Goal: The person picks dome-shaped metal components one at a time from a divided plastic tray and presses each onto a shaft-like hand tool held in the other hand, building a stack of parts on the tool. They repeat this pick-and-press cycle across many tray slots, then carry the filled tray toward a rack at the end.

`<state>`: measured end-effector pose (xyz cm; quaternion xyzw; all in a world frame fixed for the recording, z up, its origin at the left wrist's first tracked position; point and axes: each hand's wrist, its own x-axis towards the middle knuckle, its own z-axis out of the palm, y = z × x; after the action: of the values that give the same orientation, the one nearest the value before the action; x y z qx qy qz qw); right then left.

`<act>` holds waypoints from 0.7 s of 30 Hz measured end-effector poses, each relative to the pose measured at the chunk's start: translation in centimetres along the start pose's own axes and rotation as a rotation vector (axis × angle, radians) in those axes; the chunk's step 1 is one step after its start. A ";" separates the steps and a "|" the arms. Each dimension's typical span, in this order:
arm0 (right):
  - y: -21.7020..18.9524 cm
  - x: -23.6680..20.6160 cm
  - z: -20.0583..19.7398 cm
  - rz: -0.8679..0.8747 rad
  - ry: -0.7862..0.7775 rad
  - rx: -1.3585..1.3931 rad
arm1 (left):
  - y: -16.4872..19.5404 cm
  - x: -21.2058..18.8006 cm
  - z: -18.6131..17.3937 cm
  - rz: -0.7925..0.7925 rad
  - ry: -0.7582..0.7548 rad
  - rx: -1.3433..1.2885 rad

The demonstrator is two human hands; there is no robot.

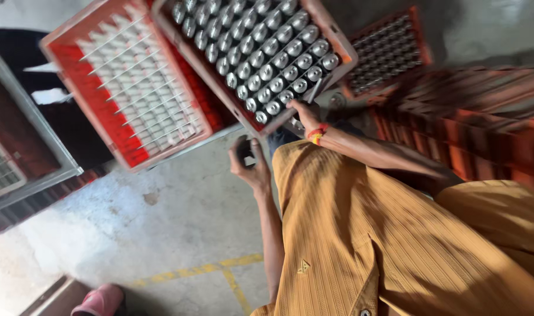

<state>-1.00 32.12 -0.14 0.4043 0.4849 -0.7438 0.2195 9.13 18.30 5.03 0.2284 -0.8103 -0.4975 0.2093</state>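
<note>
Head view, looking down. Left hand (250, 165) curled around a small dark thing (244, 151), near the crate's corner. Right hand (305, 114) gripping the edge of a red crate (337, 44) full of silver bottle tops (261, 55). Beside it, another red crate (74, 52) with white dividers. Grey floor (162, 222) with yellow lines below.
</note>
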 end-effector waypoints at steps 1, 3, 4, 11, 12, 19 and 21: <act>-1.3 0.1 -2.2 0.021 -0.010 -0.048 | 0.7 -0.4 1.1 0.013 0.021 -0.010; -4.0 0.2 -6.9 0.056 -0.052 -0.186 | 1.9 0.1 3.5 0.024 0.031 -0.001; -5.4 0.2 -8.7 0.065 -0.089 -0.267 | 2.2 1.0 4.5 0.029 0.039 0.014; -18.0 1.7 -15.7 -0.168 -0.045 -0.986 | 0.4 14.2 10.9 0.323 -0.022 0.682; -19.2 2.0 -15.5 -0.159 0.014 -1.069 | -0.4 15.5 11.2 0.315 -0.033 0.754; -22.2 3.9 -14.0 -0.456 0.188 -1.330 | -3.5 17.9 11.4 -0.310 -0.398 0.208; -21.9 4.0 -14.3 -0.606 0.177 -1.254 | -4.0 17.9 11.3 -0.393 -0.397 0.181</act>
<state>-13.54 54.72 5.61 0.1072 0.9298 -0.3166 0.1540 -11.11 14.37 -1.29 0.2967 -0.8167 -0.4892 -0.0750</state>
